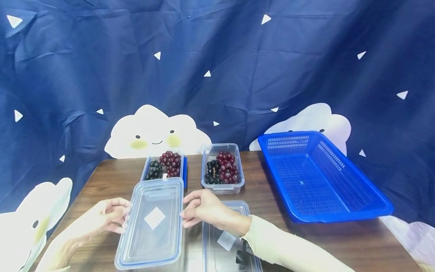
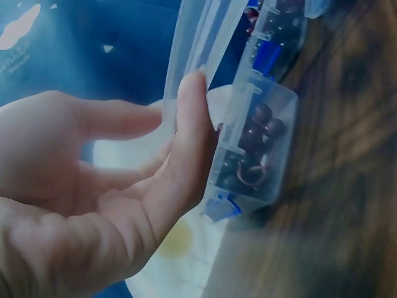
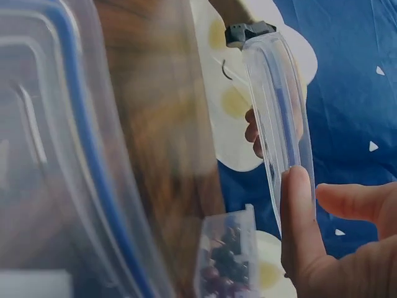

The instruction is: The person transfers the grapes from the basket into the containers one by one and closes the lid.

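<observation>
Up off the table, both hands hold a clear lid [image 1: 146, 241] with a pale blue seal and a white diamond-shaped sticker. My left hand [image 1: 110, 216] pinches its left long edge between thumb and fingers, as the left wrist view also shows. Opposite it, my right hand [image 1: 205, 207] grips the right long edge. Just behind the lid sits a clear container [image 1: 146, 163] with dark green and red grapes [image 1: 171, 162], its front end hidden by the lid. Beside it stands a second clear container [image 1: 222, 190] of dark and red grapes [image 1: 228, 168], uncovered.
Another clear lid [image 1: 212, 249] with a white sticker lies on the wooden table [image 1: 268, 241], partly under my right forearm. A blue perforated basket [image 1: 340, 217] occupies the right side. Behind the table hangs a blue curtain [image 1: 231, 94] with clouds and white triangles.
</observation>
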The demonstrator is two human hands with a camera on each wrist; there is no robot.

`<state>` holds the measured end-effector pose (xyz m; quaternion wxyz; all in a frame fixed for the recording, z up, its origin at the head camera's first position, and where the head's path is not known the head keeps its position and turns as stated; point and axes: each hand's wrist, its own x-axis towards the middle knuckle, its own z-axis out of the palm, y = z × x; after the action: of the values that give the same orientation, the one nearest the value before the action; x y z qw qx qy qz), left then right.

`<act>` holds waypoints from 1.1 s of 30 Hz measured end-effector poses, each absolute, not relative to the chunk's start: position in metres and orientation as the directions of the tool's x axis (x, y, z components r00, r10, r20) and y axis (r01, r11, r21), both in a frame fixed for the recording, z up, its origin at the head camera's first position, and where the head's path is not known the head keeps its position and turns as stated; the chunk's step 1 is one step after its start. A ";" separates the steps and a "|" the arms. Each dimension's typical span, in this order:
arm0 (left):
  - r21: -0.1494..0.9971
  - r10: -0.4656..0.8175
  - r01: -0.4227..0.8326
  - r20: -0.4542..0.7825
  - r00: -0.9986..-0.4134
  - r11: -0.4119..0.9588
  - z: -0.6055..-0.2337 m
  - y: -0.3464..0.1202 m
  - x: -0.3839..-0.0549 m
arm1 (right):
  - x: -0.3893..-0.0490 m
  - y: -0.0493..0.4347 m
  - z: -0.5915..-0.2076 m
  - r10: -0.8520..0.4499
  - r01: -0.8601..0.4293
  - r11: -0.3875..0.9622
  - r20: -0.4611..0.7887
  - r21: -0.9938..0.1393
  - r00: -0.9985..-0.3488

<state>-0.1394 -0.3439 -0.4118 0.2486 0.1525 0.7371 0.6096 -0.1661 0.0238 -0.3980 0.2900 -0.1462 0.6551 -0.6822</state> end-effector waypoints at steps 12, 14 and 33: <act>0.987 0.326 -0.042 -0.090 -0.941 0.152 -0.388 -0.333 -0.179 | -0.211 0.021 -0.375 -0.488 0.129 -0.023 -0.101 -0.991 -0.867; 0.991 0.316 -0.038 -0.076 -0.946 0.126 -0.386 -0.332 -0.184 | -0.219 0.021 -0.373 -0.470 0.120 -0.036 -0.089 -0.992 -0.878; 0.993 0.106 -0.107 -0.113 -0.988 0.059 -0.379 -0.317 -0.237 | -0.288 0.001 -0.375 -0.355 0.189 -0.067 -0.154 -0.980 -0.922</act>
<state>-0.2374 -0.3169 -0.3791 0.0776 -0.0003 0.7234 0.6861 -0.2878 0.0013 -0.3750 0.1869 -0.0633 0.6571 -0.7275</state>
